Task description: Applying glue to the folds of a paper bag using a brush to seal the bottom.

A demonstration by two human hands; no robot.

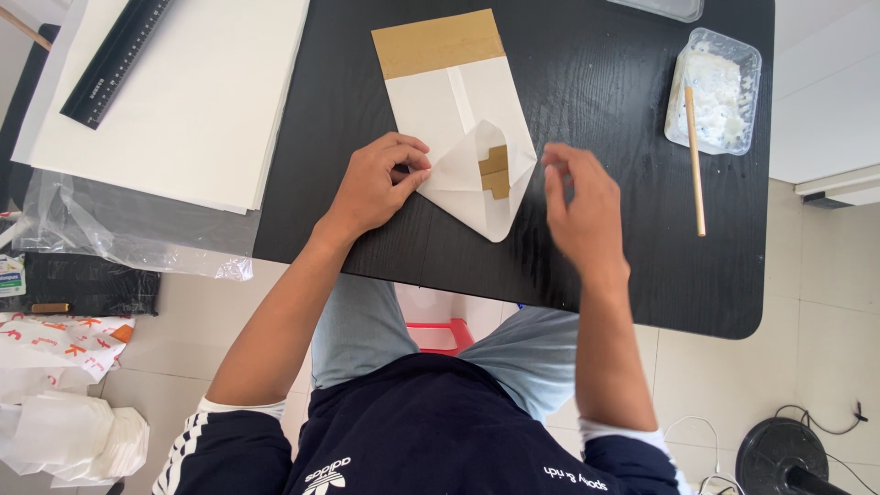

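A white folded paper bag (463, 137) lies on the black table (596, 82), its near end folded into a diamond-shaped point with a brown cardboard insert (495, 171) showing inside. A brown cardboard strip (438, 42) sticks out at its far end. My left hand (376, 183) pinches the left corner of the folded point between thumb and fingers. My right hand (582, 211) hovers just right of the fold with its fingers apart, holding nothing.
A clear plastic tub of white paste (715, 90) stands at the right with a wooden stick (695, 160) leaning out of it. A stack of white sheets (183, 92) with a black ruler (115, 60) lies at the left, over clear plastic wrap (137, 229).
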